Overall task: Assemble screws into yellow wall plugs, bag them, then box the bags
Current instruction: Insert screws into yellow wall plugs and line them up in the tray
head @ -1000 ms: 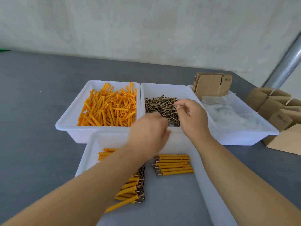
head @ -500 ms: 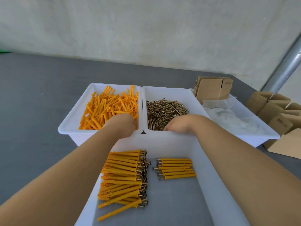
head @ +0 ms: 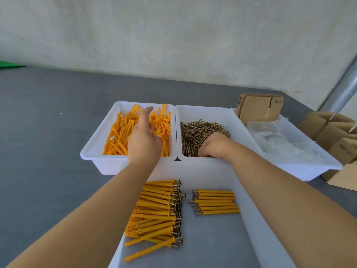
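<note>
In the middle of the frame the left hand (head: 144,139) lay over the white plastic tub of loose orange-yellow wall plugs (head: 123,130), its fingers stretched out and relaxed above the pile, gripping nothing that showed. To its right, the right hand (head: 213,145) reached down into the neighbouring white tub of brass-coloured screws (head: 201,130), fingers curled into the heap; whether they pinched a screw could not be told. Below both, at lower centre, a shallow white tray (head: 257,229) held two groups of plugs with screws already set in: a large stack (head: 156,209) on the left and a small neat row (head: 215,202) on the right, apart from each other. At the right edge, a third white tub held clear plastic bags (head: 280,144) and flattened brown cardboard boxes (head: 258,108). All stood on the grey worktop (head: 48,132).
</note>
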`<action>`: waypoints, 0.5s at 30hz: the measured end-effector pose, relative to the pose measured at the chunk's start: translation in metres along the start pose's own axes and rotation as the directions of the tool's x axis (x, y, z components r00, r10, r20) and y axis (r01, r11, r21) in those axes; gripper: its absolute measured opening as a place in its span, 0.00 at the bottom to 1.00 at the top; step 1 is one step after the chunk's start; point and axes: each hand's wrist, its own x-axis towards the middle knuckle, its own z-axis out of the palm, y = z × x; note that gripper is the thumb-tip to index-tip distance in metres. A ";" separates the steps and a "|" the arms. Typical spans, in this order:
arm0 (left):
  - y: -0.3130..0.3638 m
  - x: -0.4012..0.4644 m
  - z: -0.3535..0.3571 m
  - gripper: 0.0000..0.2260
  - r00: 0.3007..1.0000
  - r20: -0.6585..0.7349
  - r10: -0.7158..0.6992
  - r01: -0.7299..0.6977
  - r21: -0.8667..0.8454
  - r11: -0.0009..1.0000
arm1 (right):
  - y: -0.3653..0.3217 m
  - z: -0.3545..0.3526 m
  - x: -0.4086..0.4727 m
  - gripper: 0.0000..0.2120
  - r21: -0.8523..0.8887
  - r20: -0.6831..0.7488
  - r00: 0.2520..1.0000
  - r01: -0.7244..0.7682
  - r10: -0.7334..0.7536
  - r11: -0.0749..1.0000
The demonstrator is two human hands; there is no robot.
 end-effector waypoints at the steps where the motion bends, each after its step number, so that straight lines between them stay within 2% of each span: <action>1: 0.001 0.000 -0.001 0.34 1.000 0.016 0.010 -0.010 -0.005 1.000 | 0.002 0.000 -0.001 0.10 0.035 -0.048 0.999 0.014 -0.013 0.999; 2: 0.002 -0.001 -0.001 0.34 0.999 0.036 0.034 -0.035 0.006 0.999 | 0.004 0.000 -0.003 0.08 0.054 -0.086 0.996 0.033 -0.028 0.998; 4: 0.002 -0.002 -0.003 0.27 0.994 0.053 0.094 -0.096 0.035 0.995 | 0.008 -0.001 -0.009 0.06 0.114 -0.147 0.987 0.078 -0.061 0.990; 6: 0.005 -0.003 -0.005 0.17 0.996 0.019 0.090 -0.089 -0.004 0.996 | 0.010 -0.004 -0.016 0.08 0.211 -0.198 0.975 0.141 -0.099 0.967; 9: 0.017 -0.001 -0.013 0.13 0.994 0.038 0.105 -0.104 -0.035 0.994 | 0.013 -0.007 -0.031 0.08 0.349 -0.349 0.923 0.288 -0.162 0.892; 11: 0.033 -0.002 -0.016 0.11 0.973 0.101 0.208 -0.204 -0.049 0.978 | 0.017 -0.009 -0.041 0.08 0.413 -0.447 0.872 0.398 -0.198 0.819; 13: 0.050 -0.006 -0.016 0.08 0.941 0.186 0.283 -0.261 -0.133 0.956 | 0.021 -0.009 -0.050 0.06 0.454 -0.514 0.827 0.489 -0.230 0.745; 15: 0.062 -0.012 -0.013 0.09 0.918 0.300 0.260 -0.197 -0.227 0.954 | 0.024 -0.006 -0.056 0.06 0.512 -0.573 0.788 0.558 -0.224 0.653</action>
